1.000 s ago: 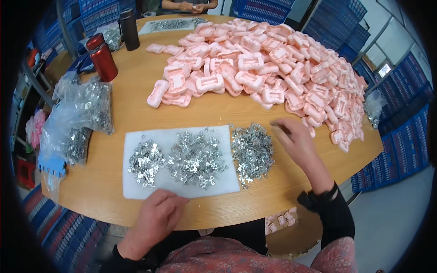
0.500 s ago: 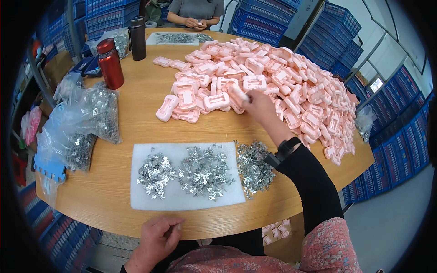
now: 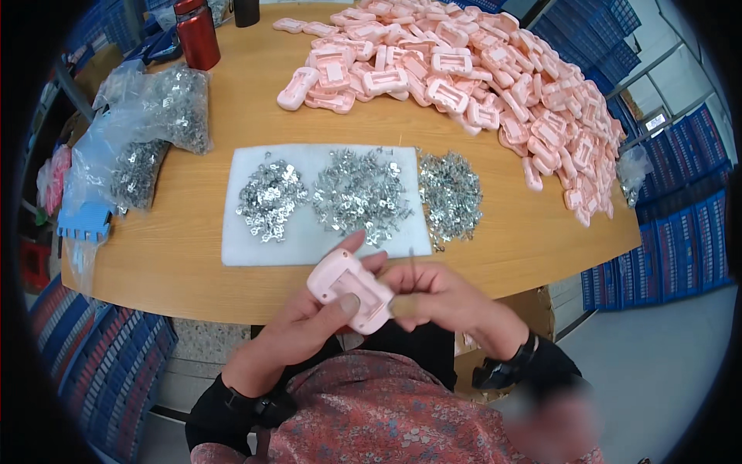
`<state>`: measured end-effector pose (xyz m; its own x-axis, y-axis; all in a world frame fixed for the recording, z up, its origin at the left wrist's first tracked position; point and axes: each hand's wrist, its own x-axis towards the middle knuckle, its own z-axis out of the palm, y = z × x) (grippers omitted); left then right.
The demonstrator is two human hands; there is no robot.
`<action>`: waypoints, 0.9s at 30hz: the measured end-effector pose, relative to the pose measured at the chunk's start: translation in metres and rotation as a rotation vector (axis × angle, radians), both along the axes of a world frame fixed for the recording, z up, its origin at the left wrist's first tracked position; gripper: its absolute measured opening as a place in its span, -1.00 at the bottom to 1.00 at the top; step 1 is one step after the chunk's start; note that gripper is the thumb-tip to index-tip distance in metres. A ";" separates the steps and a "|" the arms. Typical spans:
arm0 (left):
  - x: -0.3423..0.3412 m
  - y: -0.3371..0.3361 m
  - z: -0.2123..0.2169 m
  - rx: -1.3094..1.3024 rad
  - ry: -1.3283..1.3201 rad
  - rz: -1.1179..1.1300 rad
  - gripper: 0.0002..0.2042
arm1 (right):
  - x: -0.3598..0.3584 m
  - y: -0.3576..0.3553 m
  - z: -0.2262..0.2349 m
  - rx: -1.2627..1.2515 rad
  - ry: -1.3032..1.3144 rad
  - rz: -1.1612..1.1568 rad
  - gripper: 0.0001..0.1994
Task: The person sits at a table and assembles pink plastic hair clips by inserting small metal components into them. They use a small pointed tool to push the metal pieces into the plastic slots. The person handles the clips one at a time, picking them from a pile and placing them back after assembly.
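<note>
In front of my body, just off the table's near edge, my left hand (image 3: 305,325) is closed around a pink plastic casing (image 3: 335,272). The casing is rounded, with a rectangular recess facing up and small holes near its corners; my left thumb presses over the recess. My right hand (image 3: 433,298) has its fingers curled together at the casing's right end, thumb touching the edge. Whether a small part is also between those fingertips is hidden. Beyond both hands, small shiny metal clips (image 3: 362,193) lie heaped on a white foam sheet (image 3: 301,255).
A large pile of pink casings (image 3: 471,69) covers the table's far right. Another heap of metal clips (image 3: 450,197) sits beside the foam. Clear bags of metal parts (image 3: 179,108) and a red flask (image 3: 197,35) stand left. Blue crates (image 3: 672,240) line the right side.
My right hand has come back from the pile to my front with a pink casing. My left hand has risen from the table edge and taken hold of it. The view has tilted down.
</note>
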<state>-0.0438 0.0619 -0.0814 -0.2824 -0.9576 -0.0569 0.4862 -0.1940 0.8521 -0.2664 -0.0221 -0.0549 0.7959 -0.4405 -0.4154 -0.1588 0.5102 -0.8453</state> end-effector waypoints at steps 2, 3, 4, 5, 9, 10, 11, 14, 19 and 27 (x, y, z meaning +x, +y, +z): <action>-0.006 0.006 -0.016 0.057 0.182 -0.055 -0.31 | 0.002 0.020 -0.005 0.059 0.010 -0.040 -0.73; -0.008 0.008 -0.015 0.072 0.190 0.012 -0.37 | -0.001 0.023 -0.007 -0.041 0.063 -0.077 -0.74; -0.006 0.008 -0.019 0.086 0.205 0.026 -0.39 | -0.004 0.024 -0.011 -0.141 0.117 -0.112 -0.74; 0.002 0.009 -0.026 0.099 0.220 0.040 -0.41 | -0.007 0.025 -0.014 -0.241 0.171 -0.147 -0.75; 0.008 0.009 -0.035 0.189 0.176 0.115 -0.43 | -0.025 -0.004 -0.027 -1.034 0.462 -0.262 -0.81; 0.011 0.009 -0.041 0.209 0.178 0.102 -0.41 | -0.026 -0.012 -0.029 -1.122 0.468 -0.284 -0.81; 0.011 0.009 -0.044 0.207 0.223 0.102 -0.40 | -0.028 -0.018 -0.031 -1.211 0.475 -0.308 -0.80; 0.009 0.004 -0.046 0.227 0.317 0.082 -0.38 | -0.053 -0.031 -0.040 -1.178 0.540 -0.495 -0.85; 0.000 -0.008 -0.035 0.337 0.276 0.091 -0.38 | -0.081 -0.025 -0.050 -1.056 0.567 -0.539 -0.81; -0.011 -0.018 -0.037 0.415 0.302 0.015 -0.35 | -0.066 -0.018 -0.065 -1.176 0.636 -0.521 -0.82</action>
